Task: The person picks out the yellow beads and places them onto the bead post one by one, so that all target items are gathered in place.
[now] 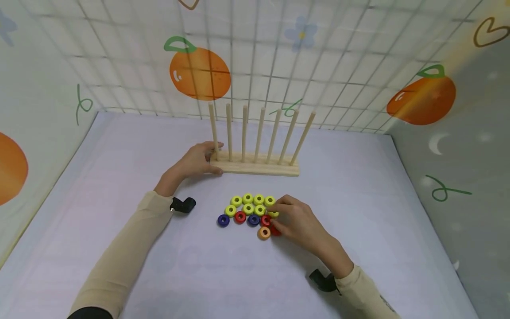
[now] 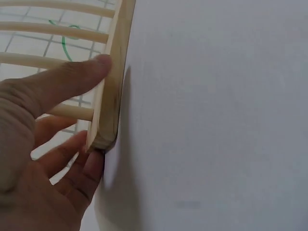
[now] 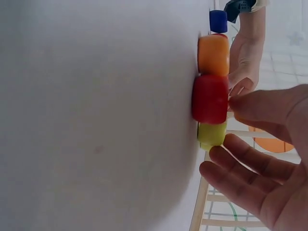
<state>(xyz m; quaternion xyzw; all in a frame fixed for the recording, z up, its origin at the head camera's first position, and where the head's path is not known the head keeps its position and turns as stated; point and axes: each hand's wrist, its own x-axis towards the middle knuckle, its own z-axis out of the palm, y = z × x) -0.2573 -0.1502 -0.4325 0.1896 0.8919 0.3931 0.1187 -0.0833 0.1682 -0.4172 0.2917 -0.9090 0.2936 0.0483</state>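
Risk, first: coloured rings (image 1: 248, 213), packed midway between the left and right edges of the surface (image 1: 191, 270), could scatter; cause, my right grip (image 1: 300, 223) nudging neighbours. Risk, second: peg rack (image 1: 255, 168), towards the far edge, could skew if my left grip (image 1: 195, 160) pulls. Left: thumb in front, clasping the rack's left end. Right: partly open, thumb at red ring (image 3: 210, 98); any pinch, cannot tell.

Head view: from above you, facing forward and down across the table (image 1: 191, 274). Your wrist views sit close, tipped sideways; both share the peg rack (image 1: 255, 168).
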